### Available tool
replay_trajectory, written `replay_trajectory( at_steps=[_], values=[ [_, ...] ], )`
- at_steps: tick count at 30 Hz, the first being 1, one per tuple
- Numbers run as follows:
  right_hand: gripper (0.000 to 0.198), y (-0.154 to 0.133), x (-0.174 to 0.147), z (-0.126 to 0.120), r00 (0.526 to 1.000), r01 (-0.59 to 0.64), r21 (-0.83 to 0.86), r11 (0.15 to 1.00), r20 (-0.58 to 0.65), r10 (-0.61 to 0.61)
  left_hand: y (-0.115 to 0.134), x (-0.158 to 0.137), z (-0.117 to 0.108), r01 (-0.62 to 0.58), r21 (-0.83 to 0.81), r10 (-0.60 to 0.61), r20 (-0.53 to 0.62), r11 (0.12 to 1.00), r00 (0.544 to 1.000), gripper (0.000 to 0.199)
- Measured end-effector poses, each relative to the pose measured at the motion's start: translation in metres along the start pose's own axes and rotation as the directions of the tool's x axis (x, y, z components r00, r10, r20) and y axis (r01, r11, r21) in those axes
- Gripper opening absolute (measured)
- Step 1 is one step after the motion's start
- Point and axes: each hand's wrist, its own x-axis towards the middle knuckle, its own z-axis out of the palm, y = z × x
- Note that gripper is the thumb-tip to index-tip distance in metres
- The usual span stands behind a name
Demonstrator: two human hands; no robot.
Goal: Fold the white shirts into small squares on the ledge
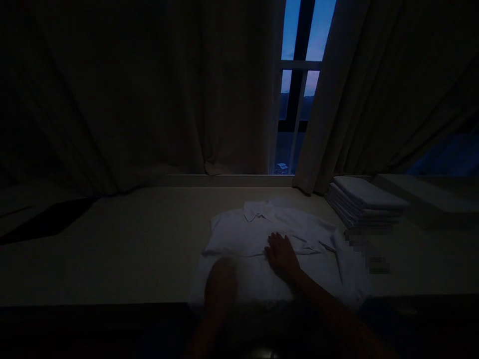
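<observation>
Head view, from the left: a dark flat item (52,219), too dim to identify, lies on the pale tabletop (130,249), well apart from the work. Next comes the left hand (220,284), blurred over the lower left part of a white shirt (250,271); whether its grip is apart, together or clamped on cloth, I cannot tell. The shirt lies on the tabletop before the person, collar toward the window (295,94), its lower part reaching the near edge, where darkness hides the detail. The right hand (283,255) rests on the shirt's middle below the collar, palm down, grip apart and clamped on nothing. Spreading looks mostly done: the collar is squared and the left shoulder fairly flat. Creases remain beyond the right hand, where the cloth on that side is bunched and uneven, so smoothing seems unfinished, and the shirt is not yet a compact bundle. Farther right, a neat stack of folded white cloth (368,197) suggests completed pieces, with a pale block (422,197) just beside it.
</observation>
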Motion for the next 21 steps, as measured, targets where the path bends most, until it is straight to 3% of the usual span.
replay_trajectory(
  at_steps=[4,11,14,17,21],
  values=[
    [0.050,0.001,-0.003,0.004,0.997,-0.034,-0.001,0.999,-0.069,0.034,-0.019,0.039,-0.003,-0.060,0.231,0.040,0.093,0.971,0.995,0.040],
    [0.038,0.004,0.002,-0.001,1.000,-0.014,-0.007,1.000,0.013,0.014,-0.014,0.042,-0.022,0.051,0.382,-0.068,0.031,0.923,0.997,0.045],
    [0.034,-0.008,0.034,-0.010,0.997,-0.039,0.019,0.999,0.067,0.038,-0.011,0.041,-0.025,0.048,0.376,-0.056,0.009,0.925,0.998,0.045],
    [0.034,-0.039,0.085,-0.011,0.992,-0.027,0.127,0.992,0.128,0.011,-0.012,0.041,-0.025,0.034,0.353,-0.039,0.007,0.935,0.999,0.043],
    [0.035,-0.091,0.153,0.009,0.972,-0.002,0.223,0.975,0.229,-0.050,-0.019,0.043,-0.022,0.083,0.332,-0.092,0.011,0.940,0.996,0.043]
  ],
)
